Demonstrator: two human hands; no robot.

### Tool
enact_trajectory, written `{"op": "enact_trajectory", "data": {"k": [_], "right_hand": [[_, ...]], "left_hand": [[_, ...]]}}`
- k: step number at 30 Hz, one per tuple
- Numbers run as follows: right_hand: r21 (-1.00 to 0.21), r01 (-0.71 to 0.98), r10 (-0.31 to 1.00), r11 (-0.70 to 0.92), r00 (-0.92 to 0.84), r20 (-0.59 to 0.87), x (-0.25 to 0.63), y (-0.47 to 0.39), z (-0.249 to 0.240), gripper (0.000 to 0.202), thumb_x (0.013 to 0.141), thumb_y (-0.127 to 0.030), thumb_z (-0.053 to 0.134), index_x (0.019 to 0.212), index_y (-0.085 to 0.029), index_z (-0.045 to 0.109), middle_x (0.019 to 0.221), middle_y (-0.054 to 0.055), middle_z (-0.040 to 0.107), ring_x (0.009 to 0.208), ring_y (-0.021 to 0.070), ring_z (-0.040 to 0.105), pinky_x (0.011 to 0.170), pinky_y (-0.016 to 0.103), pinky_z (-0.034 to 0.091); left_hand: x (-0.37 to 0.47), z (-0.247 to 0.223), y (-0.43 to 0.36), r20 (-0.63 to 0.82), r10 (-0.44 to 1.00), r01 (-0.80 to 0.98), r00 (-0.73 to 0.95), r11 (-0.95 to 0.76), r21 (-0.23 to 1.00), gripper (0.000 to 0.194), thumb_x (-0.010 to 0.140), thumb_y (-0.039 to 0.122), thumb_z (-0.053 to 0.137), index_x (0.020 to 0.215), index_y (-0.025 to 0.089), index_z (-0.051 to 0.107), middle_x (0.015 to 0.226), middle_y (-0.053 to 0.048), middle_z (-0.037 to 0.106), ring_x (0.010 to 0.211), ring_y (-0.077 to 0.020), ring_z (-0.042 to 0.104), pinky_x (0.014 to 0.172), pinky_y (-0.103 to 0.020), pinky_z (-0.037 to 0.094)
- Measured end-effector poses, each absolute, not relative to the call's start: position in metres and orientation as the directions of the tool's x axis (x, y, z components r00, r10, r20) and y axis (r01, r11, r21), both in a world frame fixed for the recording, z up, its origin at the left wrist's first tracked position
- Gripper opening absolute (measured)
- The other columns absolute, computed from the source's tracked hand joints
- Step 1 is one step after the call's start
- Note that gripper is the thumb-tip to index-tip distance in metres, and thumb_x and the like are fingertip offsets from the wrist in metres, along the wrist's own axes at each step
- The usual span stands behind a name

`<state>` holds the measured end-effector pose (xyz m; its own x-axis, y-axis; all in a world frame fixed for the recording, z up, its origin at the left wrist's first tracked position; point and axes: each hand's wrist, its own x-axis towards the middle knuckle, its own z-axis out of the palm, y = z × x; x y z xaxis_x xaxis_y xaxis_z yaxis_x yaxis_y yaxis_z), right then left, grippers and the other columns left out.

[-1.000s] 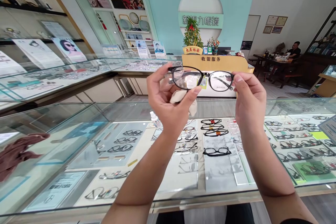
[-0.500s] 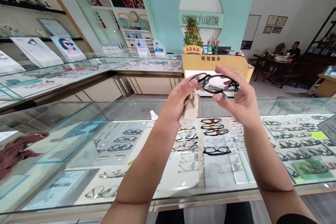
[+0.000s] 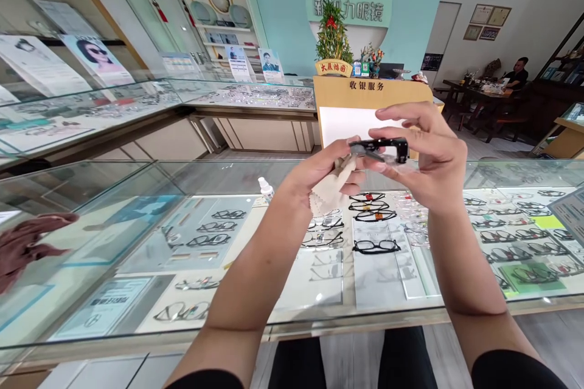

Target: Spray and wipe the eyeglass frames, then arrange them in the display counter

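A pair of black-framed eyeglasses (image 3: 382,147) is held up between both hands above the glass counter, turned nearly edge-on, so its lenses hardly show. My left hand (image 3: 326,164) is closed on a beige cloth (image 3: 329,191) and pinches the left end of the glasses. The cloth hangs below those fingers. On the other side, my right hand (image 3: 433,155) grips the frame between thumb and fingers, its index finger raised above. Some fingertips are hidden behind the frame and cloth.
Rows of eyeglasses (image 3: 376,246) lie inside the glass display counter (image 3: 292,328) below my hands. A white spray bottle (image 3: 265,189) stands left of centre, and a maroon cloth (image 3: 34,246) lies far left. Beyond is a cashier desk (image 3: 365,97); a person (image 3: 517,76) sits at the back right.
The glasses have tipped from front-facing to nearly edge-on. My right hand has rotated with them, and the left fingers and cloth have come in closer at the frame. The view has tilted down slightly.
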<state>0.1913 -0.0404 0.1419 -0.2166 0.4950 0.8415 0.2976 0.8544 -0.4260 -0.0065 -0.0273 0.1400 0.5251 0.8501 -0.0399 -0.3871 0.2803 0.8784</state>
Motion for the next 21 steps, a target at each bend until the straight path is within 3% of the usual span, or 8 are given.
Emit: {"op": "enact_trajectory", "data": {"k": [3, 6, 8, 10, 12, 14, 17, 21], "right_hand": [[-0.452, 0.315, 0.514, 0.834, -0.15, 0.845, 0.192, -0.042, 0.144, 0.029, 0.079, -0.052, 0.096, 0.102, -0.038, 0.085, 0.125, 0.004, 0.077, 0.135, 0.0373, 0.065, 0.109, 0.064, 0.059], [-0.445, 0.353, 0.507, 0.823, -0.105, 0.856, 0.201, -0.045, 0.153, 0.029, 0.076, -0.05, 0.099, 0.095, -0.036, 0.083, 0.12, 0.005, 0.077, 0.131, 0.0337, 0.066, 0.114, 0.06, 0.056], [-0.393, 0.373, 0.477, 0.84, -0.165, 0.863, 0.21, -0.045, 0.158, 0.022, 0.079, -0.045, 0.097, 0.092, -0.035, 0.083, 0.116, 0.005, 0.078, 0.125, 0.0297, 0.067, 0.117, 0.055, 0.053], [-0.372, 0.401, 0.499, 0.838, -0.283, 0.819, 0.218, -0.042, 0.156, 0.017, 0.082, -0.038, 0.095, 0.091, -0.033, 0.082, 0.112, 0.005, 0.079, 0.117, 0.0277, 0.069, 0.116, 0.053, 0.052], [-0.411, 0.456, 0.597, 0.789, -0.411, 0.689, 0.225, -0.036, 0.142, 0.017, 0.081, -0.032, 0.093, 0.09, -0.03, 0.079, 0.111, 0.004, 0.079, 0.113, 0.0279, 0.07, 0.115, 0.055, 0.05], [-0.476, 0.519, 0.704, 0.71, -0.507, 0.497, 0.229, -0.029, 0.118, 0.016, 0.08, -0.03, 0.089, 0.086, -0.026, 0.074, 0.113, 0.005, 0.079, 0.116, 0.0294, 0.069, 0.116, 0.057, 0.047], [-0.558, 0.586, 0.789, 0.588, -0.567, 0.236, 0.234, -0.022, 0.077, 0.018, 0.08, -0.033, 0.083, 0.084, -0.023, 0.069, 0.121, 0.01, 0.077, 0.124, 0.0326, 0.065, 0.115, 0.056, 0.044], [-0.549, 0.665, 0.824, 0.506, -0.562, 0.079, 0.234, -0.022, 0.047, 0.019, 0.082, -0.035, 0.08, 0.087, -0.021, 0.068, 0.134, 0.014, 0.071, 0.134, 0.0356, 0.059, 0.119, 0.057, 0.036]], "left_hand": [[-0.004, 0.143, -0.032, 0.004, 0.878, -0.274, 0.479, 0.146, 0.951, 0.04, 0.087, 0.056, 0.084, 0.105, 0.021, 0.076, 0.065, 0.001, 0.063, 0.042, -0.0088, 0.041, 0.039, -0.022, 0.03], [-0.012, 0.144, -0.034, 0.124, 0.939, -0.044, 0.322, -0.116, 0.992, 0.042, 0.089, 0.061, 0.082, 0.1, 0.022, 0.076, 0.067, 0.001, 0.06, 0.046, -0.0092, 0.045, 0.043, -0.023, 0.03], [-0.024, 0.14, -0.031, 0.244, 0.949, 0.168, 0.2, -0.279, 0.946, 0.039, 0.085, 0.058, 0.088, 0.099, 0.023, 0.075, 0.073, 0.0, 0.063, 0.056, -0.0125, 0.054, 0.049, -0.024, 0.039], [-0.04, 0.132, -0.025, 0.354, 0.924, 0.357, 0.143, -0.382, 0.852, 0.038, 0.077, 0.053, 0.095, 0.093, 0.024, 0.076, 0.077, -0.003, 0.067, 0.074, -0.0203, 0.065, 0.066, -0.03, 0.053], [-0.054, 0.124, -0.019, 0.429, 0.893, 0.488, 0.138, -0.439, 0.755, 0.04, 0.069, 0.052, 0.1, 0.084, 0.024, 0.075, 0.076, -0.004, 0.068, 0.091, -0.0288, 0.07, 0.086, -0.041, 0.059], [-0.063, 0.117, -0.016, 0.476, 0.865, 0.534, 0.155, -0.479, 0.697, 0.04, 0.065, 0.052, 0.101, 0.079, 0.025, 0.075, 0.071, -0.003, 0.066, 0.097, -0.0329, 0.072, 0.097, -0.049, 0.059], [-0.069, 0.116, -0.018, 0.478, 0.862, 0.574, 0.165, -0.479, 0.665, 0.04, 0.065, 0.055, 0.1, 0.074, 0.027, 0.074, 0.061, -0.001, 0.059, 0.089, -0.0329, 0.074, 0.098, -0.051, 0.06], [-0.072, 0.123, -0.025, 0.421, 0.893, 0.725, 0.162, -0.397, 0.563, 0.044, 0.069, 0.062, 0.096, 0.07, 0.025, 0.072, 0.053, 0.0, 0.054, 0.075, -0.0299, 0.072, 0.092, -0.051, 0.063]]}}
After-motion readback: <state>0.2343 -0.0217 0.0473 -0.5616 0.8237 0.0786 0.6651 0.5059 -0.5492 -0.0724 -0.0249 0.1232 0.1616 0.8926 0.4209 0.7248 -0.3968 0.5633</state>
